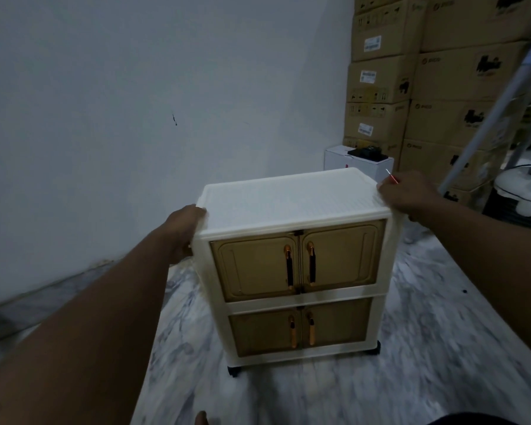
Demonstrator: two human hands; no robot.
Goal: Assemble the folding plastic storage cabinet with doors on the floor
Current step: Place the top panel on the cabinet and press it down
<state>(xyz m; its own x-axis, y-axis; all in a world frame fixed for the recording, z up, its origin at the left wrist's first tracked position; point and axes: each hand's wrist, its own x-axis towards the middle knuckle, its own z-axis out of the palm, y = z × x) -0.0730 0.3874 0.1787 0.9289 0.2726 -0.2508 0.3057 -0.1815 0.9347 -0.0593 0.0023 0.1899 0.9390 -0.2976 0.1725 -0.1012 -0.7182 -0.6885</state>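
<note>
Grip: left hand (189, 230) curls round the upper left edge of the cabinet (288, 207), thumb on the top and fingers down the side. The right hand (406, 191) curls over the top's right edge, towards the back.
Red stick: a thin stick (392, 177) pokes up beside the right fingers; I cannot tell if it is pinched.
Cabinet place: upright on the floor (426, 332), straight ahead and squarely between the two hands, well apart from the wall (135, 87).
Axis: the body stands tall. The top's long side runs left to right, from one hand to the other.
Nearer hand: both touch it. The left sits closer to the front corner and lower, the right further back and on top.
Coming move: likely a two-handed push, shift or press on the top, so even force from each side matters, since it stands on castors and could roll.
Progress: looks close to done, with both tiers up and the top on.
Doors (255, 265): four, two per tier, all closed.
Handles (288, 265): four, one per door.
Castors (233, 372): two show; the others are hidden.
Boxes (460, 87): a stacked wall of cartons at back right, too many to count surely.
</note>
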